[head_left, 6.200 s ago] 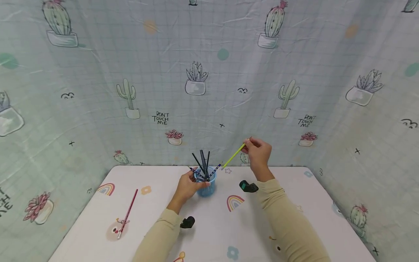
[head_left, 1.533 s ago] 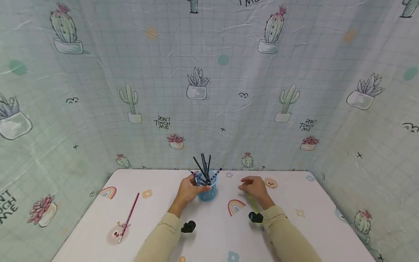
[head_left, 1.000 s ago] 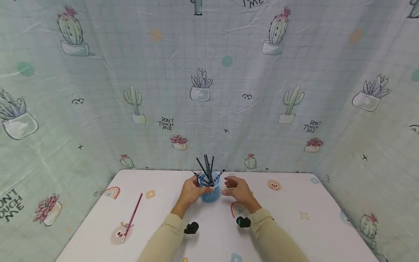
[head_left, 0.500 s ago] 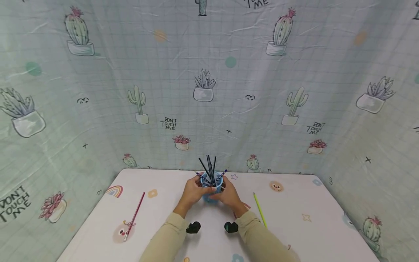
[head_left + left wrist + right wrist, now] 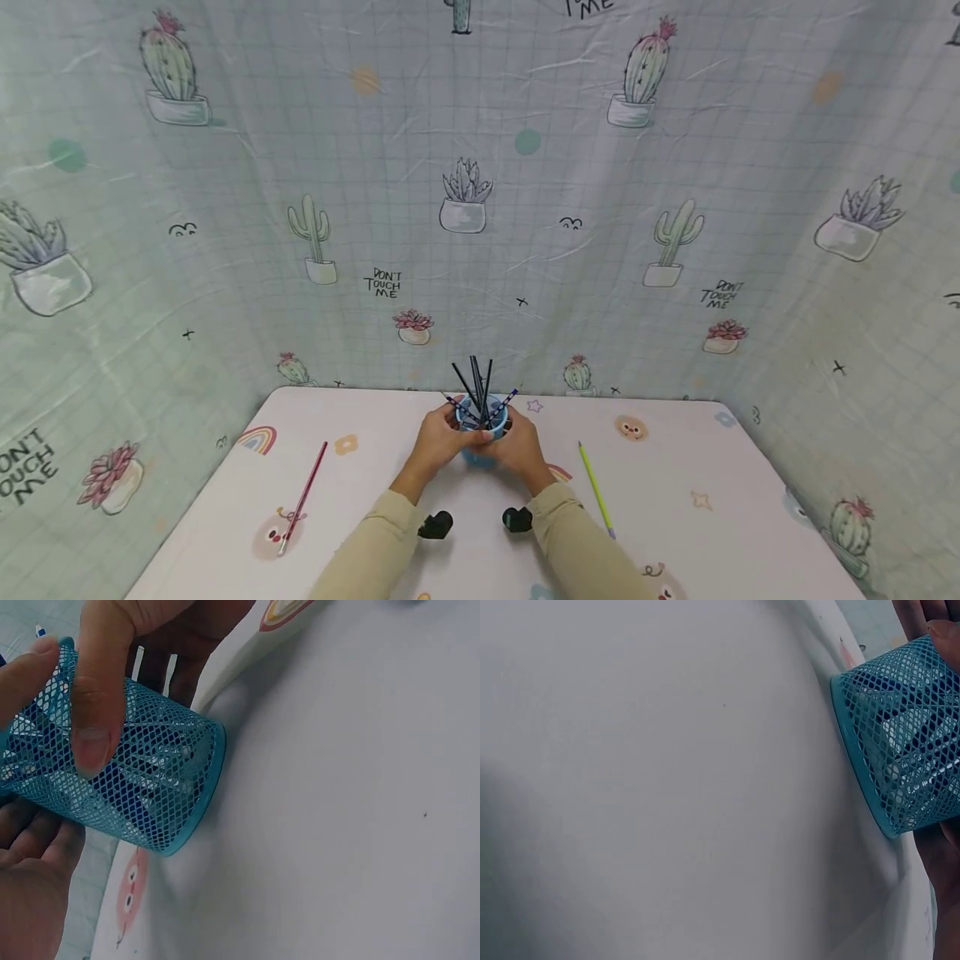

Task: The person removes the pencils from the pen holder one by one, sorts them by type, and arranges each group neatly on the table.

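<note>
Near the table's far edge, both hands hold a blue mesh pencil cup. My left hand grips its left side, the thumb across the front. My right hand wraps the right side, its thumb lower on the mesh. In the left wrist view the cup has the right thumb over its wall. The right wrist view catches the cup's lower part. Several dark pencils and dark-and-white patterned pencils lean inside. Whether the base touches the table cannot be told.
A yellow-green pencil lies on the white printed table, right of the hands. Farther left lies a slim red stick with a pale near end. Behind the table hangs a cactus-print cloth.
My right hand has laid the yellow-green pencil on the table at the right and moved left onto the cup. My left hand has stayed on the cup throughout.
</note>
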Demonstrator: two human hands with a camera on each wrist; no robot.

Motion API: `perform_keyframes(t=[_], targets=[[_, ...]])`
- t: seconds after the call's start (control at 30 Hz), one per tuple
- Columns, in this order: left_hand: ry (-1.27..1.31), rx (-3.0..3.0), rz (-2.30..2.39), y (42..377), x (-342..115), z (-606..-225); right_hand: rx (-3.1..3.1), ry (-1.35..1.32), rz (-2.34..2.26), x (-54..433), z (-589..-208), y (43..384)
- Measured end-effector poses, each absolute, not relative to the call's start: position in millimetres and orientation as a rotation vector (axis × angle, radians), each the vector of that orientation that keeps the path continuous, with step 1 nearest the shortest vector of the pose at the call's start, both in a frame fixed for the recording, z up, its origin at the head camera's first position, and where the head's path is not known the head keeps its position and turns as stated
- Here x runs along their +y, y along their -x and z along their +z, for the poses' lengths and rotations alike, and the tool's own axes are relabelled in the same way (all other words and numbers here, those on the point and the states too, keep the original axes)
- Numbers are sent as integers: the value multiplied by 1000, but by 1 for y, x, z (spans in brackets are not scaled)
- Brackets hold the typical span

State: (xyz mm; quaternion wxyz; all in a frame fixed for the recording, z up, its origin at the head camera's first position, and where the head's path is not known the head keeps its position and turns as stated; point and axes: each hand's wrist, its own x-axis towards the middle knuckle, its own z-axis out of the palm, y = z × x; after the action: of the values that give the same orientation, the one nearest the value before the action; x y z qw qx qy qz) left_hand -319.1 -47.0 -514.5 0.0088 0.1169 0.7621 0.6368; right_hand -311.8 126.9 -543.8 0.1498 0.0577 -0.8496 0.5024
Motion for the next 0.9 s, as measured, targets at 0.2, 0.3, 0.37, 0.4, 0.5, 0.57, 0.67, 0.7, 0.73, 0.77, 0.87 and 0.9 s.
perform_keyframes(t=[0.2, 0.3, 0.37, 0.4, 0.5, 0.57, 0.67, 0.7, 0.73, 0.77, 0.87, 0.9], targets=[[-517, 2187, 1946, 329, -67, -512, -2451, -138, 1473, 126, -541, 308], [-494, 2192, 1953, 335, -75, -511, -2467, -109, 1486, 126, -541, 307], [-426, 2215, 2003, 339, -77, -507, -2481, -94, 1492, 126, -541, 307], [-396, 2223, 2034, 341, -77, -506, -2483, -90, 1502, 126, -542, 308], [-332, 2201, 2137, 348, -75, -500, -2497, -85, 1497, 125, -542, 308], [-305, 2171, 2186, 352, -73, -496, -2499, -93, 1490, 125, -542, 308], [-272, 2150, 2235, 357, -68, -492, -2493, -97, 1494, 125, -542, 307], [-257, 2154, 2245, 358, -66, -490, -2492, -101, 1492, 125, -542, 307], [-246, 2162, 2252, 359, -64, -489, -2490, -104, 1491, 125, -542, 307], [-236, 2175, 2257, 360, -62, -487, -2491, -105, 1490, 125, -541, 307], [-205, 2223, 2255, 362, -56, -483, -2505, -90, 1484, 125, -540, 309], [-205, 2238, 2251, 363, -54, -482, -2505, -86, 1486, 125, -539, 309]])
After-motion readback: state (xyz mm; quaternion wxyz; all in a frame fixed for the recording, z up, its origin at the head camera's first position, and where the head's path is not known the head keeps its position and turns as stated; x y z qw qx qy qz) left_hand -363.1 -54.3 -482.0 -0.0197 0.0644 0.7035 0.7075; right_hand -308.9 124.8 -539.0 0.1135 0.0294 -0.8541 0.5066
